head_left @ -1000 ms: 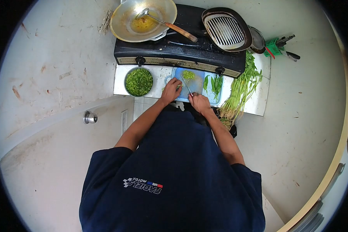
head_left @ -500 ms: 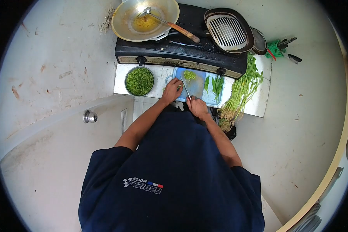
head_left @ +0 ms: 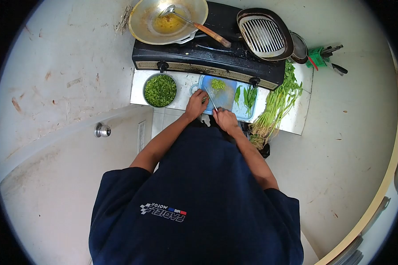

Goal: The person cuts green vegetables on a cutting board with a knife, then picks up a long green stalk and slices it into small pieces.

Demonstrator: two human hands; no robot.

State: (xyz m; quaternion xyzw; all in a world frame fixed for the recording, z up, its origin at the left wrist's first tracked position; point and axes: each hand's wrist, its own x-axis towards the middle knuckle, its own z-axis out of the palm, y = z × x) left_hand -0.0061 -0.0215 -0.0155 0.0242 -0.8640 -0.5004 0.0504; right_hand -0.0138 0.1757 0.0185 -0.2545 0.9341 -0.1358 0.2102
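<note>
My right hand [head_left: 226, 120] is wrapped round the handle of a knife [head_left: 211, 99], whose thin blade points up and left over the blue cutting board [head_left: 226, 104]. Close beside the blade, my left hand [head_left: 197, 105] has its fingers curled down on green vegetable stalks, mostly hidden beneath them. Chopped green pieces [head_left: 217, 84] lie in a small heap near the board's far edge. On the right part of the board's light-blue tray are some loose green leaves [head_left: 249, 98]. A round pot [head_left: 160, 90] full of finely chopped greens stands left of the board.
A black gas stove [head_left: 199, 57] spans the back, bearing a large wok [head_left: 139, 24] with a wooden-handled ladle [head_left: 212, 36] and a grill pan [head_left: 264, 35]. Rooted leafy greens [head_left: 276, 106] hang over the counter's front edge. Farther right is a green utensil basket [head_left: 315, 57] with knives.
The camera view has shifted slightly. Both hands stay at nearly the same spot on the board, and the knife blade is a little more tilted to the left.
</note>
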